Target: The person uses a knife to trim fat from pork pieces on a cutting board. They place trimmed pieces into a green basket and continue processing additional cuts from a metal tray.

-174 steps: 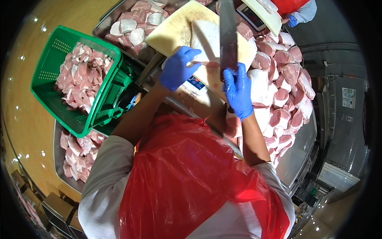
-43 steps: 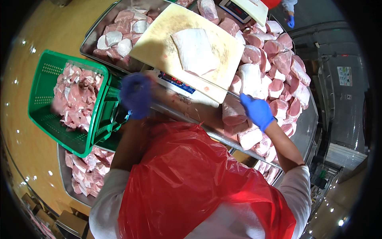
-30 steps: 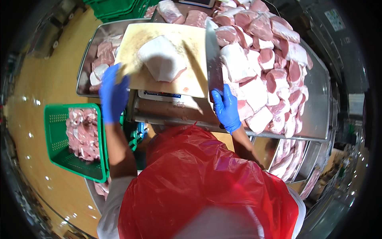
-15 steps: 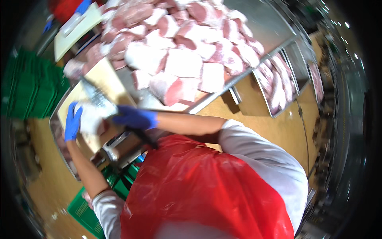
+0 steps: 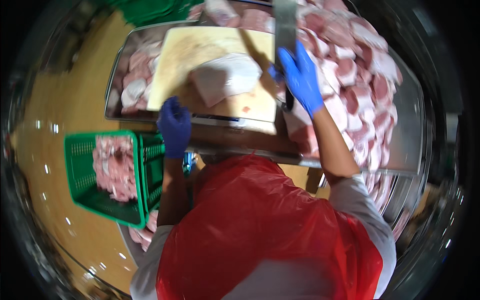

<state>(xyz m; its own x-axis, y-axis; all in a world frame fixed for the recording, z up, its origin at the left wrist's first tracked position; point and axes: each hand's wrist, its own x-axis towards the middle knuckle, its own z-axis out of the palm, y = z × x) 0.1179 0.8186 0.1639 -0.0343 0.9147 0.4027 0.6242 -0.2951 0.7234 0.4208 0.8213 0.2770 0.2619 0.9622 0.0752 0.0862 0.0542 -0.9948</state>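
Observation:
A pale, fat-covered piece of pork [image 5: 227, 79] lies on the cream cutting board [image 5: 172, 52], with neither hand touching it. My right hand [image 5: 301, 80], in a blue glove, is closed round a large knife [image 5: 285, 30] at the board's right edge. Its broad blade points away from me, and part of the dark handle shows below the fingers. My left hand [image 5: 175, 127], also gloved in blue, is at the board's near left corner. Its fingers are curled in, and whatever they may hold is hidden.
Pork pieces [image 5: 345, 70] are heaped on the metal table [image 5: 407, 127] to the right. A metal tray [image 5: 114, 95] with more meat sits under the board's left side. Near left stands a green basket [image 5: 80, 187] holding small meat trimmings [image 5: 116, 167]. Green crates [image 5: 150, 12] are at the far left.
My left hand has left the pork and come back to the board's near corner. The knife has moved off the pork to the board's right edge. The view has turned left.

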